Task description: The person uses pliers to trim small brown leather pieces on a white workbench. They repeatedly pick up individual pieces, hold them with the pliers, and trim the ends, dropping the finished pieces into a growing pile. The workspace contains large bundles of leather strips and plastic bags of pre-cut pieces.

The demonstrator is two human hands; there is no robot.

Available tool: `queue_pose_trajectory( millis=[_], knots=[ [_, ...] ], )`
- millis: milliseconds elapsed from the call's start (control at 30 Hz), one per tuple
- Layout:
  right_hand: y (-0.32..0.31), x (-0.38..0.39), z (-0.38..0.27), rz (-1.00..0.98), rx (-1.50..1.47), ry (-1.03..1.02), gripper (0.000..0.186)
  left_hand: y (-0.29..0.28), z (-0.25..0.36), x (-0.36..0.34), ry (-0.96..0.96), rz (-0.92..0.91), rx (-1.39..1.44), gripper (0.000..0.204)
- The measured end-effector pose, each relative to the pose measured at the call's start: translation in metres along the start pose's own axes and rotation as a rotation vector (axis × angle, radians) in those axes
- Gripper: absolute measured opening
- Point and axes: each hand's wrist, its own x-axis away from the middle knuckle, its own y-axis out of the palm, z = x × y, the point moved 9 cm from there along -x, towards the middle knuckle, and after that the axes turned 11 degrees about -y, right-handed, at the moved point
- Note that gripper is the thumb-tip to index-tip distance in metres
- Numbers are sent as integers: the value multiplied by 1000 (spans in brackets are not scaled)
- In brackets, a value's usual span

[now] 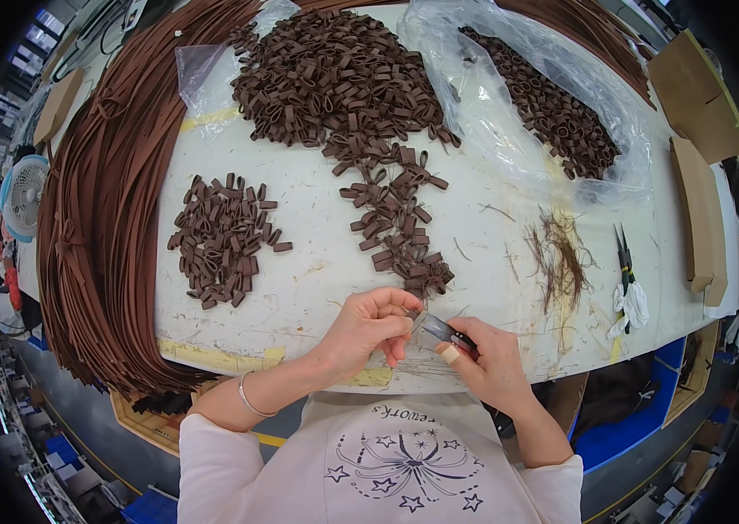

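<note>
Close to the table's front edge, my left hand [365, 332] pinches a small brown strap loop, mostly hidden by the fingers, with thin threads at its end. Facing it, my right hand [492, 365] is closed around dark-handled thread snips [448, 333], whose shiny front end is beside my left fingertips. A trail of brown strap loops [391, 210] runs down from a big heap of loops [334, 79] and ends just beyond my hands. To the left lies a smaller pile of loops [225, 240].
Long brown straps [112, 192] cover the table's left side. A clear plastic bag [640, 148] with loops lies far right. Loose thread scraps [557, 258] and black-handled scissors or pliers [624, 258], white wrapping below, lie right. Cardboard boxes [697, 214] stand at the right edge.
</note>
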Motion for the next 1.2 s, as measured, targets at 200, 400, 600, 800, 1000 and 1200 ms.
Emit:
queue_pose_trajectory(
  millis=[200,400,600,800,1000,1200],
  knots=[
    [0,-4,-2,41,-10,-34,24,1,-1,0,18,18,-62,19],
    [1,-6,-9,69,107,-110,22,3,-1,0,12,15,-148,23],
    [1,-10,-15,93,159,-160,21,3,2,0,58,44,-187,21],
    [-1,-9,-4,137,33,-129,21,4,8,3,71,-3,-189,28],
    [25,8,23,-102,-818,426,22,-2,17,11,152,-5,-366,36],
    [45,6,16,-178,-1051,480,20,-1,17,14,257,-15,-518,37]
  ],
)
